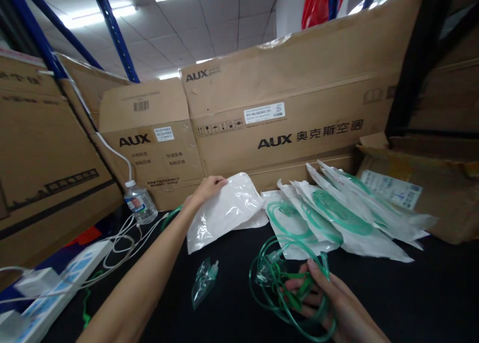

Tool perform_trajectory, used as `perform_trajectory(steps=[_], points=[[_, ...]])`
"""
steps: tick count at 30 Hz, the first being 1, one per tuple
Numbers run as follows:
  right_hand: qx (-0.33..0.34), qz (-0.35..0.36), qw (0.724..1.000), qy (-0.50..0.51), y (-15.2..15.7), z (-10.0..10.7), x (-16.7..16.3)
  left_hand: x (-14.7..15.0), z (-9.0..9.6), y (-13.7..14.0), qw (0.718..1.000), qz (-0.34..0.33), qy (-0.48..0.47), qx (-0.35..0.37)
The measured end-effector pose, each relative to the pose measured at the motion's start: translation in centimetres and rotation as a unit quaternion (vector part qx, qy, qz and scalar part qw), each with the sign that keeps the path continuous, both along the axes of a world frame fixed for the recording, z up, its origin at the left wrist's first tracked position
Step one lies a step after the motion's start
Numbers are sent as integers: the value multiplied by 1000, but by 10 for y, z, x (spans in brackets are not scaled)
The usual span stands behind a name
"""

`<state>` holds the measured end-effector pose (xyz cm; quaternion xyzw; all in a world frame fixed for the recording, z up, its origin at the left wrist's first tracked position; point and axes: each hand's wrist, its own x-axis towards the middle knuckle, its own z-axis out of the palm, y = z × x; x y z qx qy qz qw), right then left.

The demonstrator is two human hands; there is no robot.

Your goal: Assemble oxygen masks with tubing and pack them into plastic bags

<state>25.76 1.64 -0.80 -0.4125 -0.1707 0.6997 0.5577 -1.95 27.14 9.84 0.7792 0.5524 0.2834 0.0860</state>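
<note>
My left hand (207, 188) pinches the top edge of a white plastic pouch (224, 213), which stands tilted up from the black table. In my right hand (318, 288) is a coil of green oxygen tubing (262, 288), its loops hanging around my curled fingers. A clear piece is caught among the loops, and a bright green strap (294, 299) lies across my fingers. Between my arms, a clear green oxygen mask (204, 283) rests on the table. Several sealed pouches with green tubing (337, 213) lean in a row beyond my right hand.
Large cardboard boxes (232, 103) wall off the back, and an opened carton (441, 193) stands at the right. On the left are a plastic bottle (140, 203), white cables (123, 246) and a power strip (63, 293). A green cord (86, 303) lies beside the strip.
</note>
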Motion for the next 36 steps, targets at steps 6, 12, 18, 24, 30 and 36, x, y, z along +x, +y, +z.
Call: perform_trajectory(steps=[6,12,18,24,30,36], points=[[20,8,1000,22,-4,5,4,59,-28,-4,994,32,97,39],[25,15,999,38,-6,7,7,67,-62,-48,981,25,188,-35],[0,26,999,31,-5,3,8,49,-82,-58,956,-16,246,-161],[-20,9,1000,14,-8,6,7,74,-101,-50,952,-54,233,-192],[-5,16,1000,7,-8,9,7,88,-90,-41,956,-61,214,-190],[15,48,999,3,-9,5,7,62,-67,-44,977,-25,159,-139]])
